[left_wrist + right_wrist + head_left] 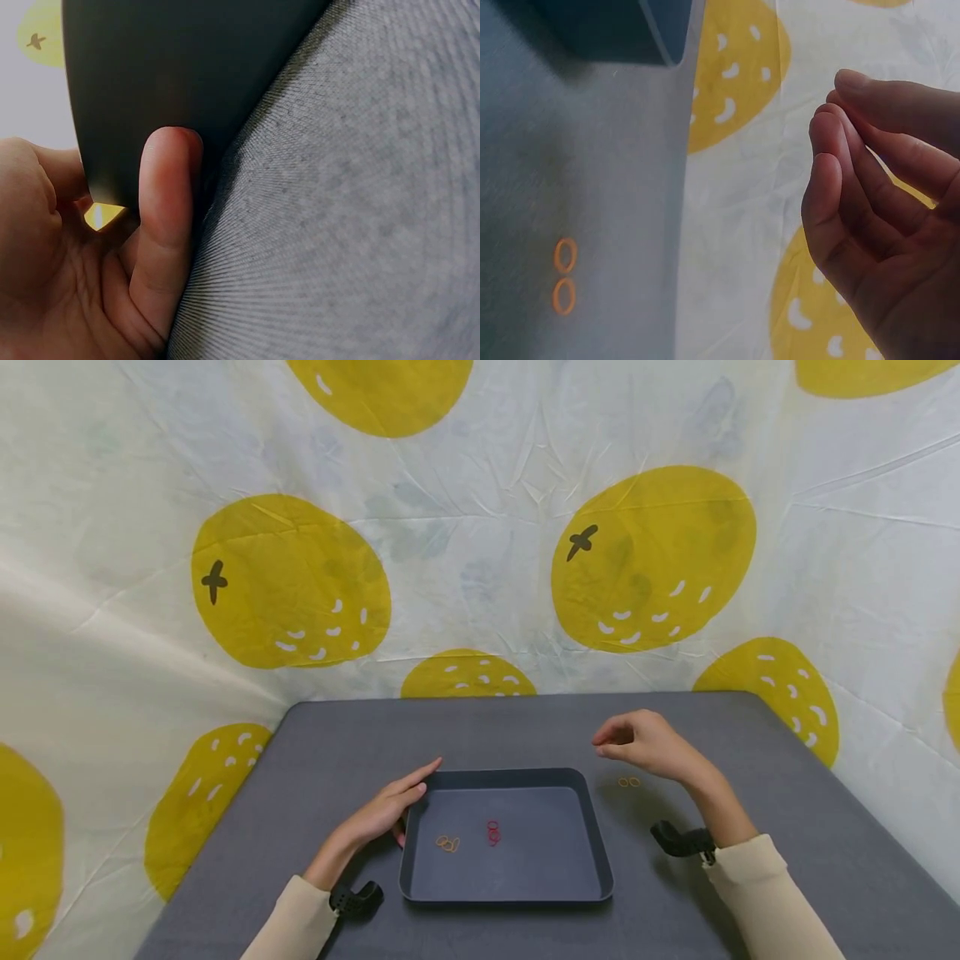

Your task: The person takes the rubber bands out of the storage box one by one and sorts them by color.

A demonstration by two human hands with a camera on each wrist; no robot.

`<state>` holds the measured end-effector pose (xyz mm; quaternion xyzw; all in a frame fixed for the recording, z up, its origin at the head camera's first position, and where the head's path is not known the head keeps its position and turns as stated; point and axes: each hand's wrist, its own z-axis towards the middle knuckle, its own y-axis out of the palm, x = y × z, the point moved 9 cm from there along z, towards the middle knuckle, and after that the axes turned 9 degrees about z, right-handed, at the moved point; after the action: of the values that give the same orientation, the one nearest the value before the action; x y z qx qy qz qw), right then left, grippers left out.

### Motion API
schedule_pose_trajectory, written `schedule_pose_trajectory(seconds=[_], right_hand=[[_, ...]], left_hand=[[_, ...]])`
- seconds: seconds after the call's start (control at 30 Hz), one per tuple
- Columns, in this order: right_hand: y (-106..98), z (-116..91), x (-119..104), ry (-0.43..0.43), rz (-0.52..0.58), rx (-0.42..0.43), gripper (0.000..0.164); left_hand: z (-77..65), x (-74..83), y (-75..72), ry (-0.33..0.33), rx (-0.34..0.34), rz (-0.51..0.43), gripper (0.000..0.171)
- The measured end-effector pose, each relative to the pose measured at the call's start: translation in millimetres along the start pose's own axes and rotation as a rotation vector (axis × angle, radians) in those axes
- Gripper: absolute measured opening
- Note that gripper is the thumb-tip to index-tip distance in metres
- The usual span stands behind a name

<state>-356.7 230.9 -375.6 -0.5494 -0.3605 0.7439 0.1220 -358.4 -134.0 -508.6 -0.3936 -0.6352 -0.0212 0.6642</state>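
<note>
A dark grey rectangular tray [510, 893] lies on the table. At its left rim my left hand [378, 810] grips the back-left part, with some fingers over the edge and one digit [165, 187] against the outer wall. Inside the tray are several yellow rubber bands [442, 838] and a small group of red rubber bands [492, 828]. My right hand [647, 743] hovers right of the tray, its thumb and fingertips brought together; nothing shows between them. Two yellow rubber bands [565, 255] lie side by side on the table below that hand.
The table [360, 727] has a grey cloth surface. A white curtain with yellow fruit prints [472, 552] hangs behind it and along both sides. A black wrist device [358, 902] sits on the left wrist, and another [681, 841] on the right.
</note>
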Motion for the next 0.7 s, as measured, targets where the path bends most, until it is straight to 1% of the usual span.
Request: schedule_pose_trajectory(seconds=[0.23, 0.43, 0.6, 0.7], right_hand=[[10, 14, -20, -0.032, 0.013, -0.049, 0.014], [23, 25, -40, -0.059, 0.023, -0.088, 0.012], [34, 33, -51, -0.07, 0.038, -0.101, 0.009], [42, 38, -56, -0.082, 0.04, -0.115, 0.008]], left_hand=[[0.6, -1.2, 0.3, -0.006, 0.002, -0.004, 0.051], [0.6, -1.2, -0.2, -0.008, -0.002, -0.012, 0.051], [0.4, 0.2, -0.3, -0.007, -0.001, -0.009, 0.051], [0.2, -0.7, 0.1, -0.02, -0.005, -0.008, 0.051]])
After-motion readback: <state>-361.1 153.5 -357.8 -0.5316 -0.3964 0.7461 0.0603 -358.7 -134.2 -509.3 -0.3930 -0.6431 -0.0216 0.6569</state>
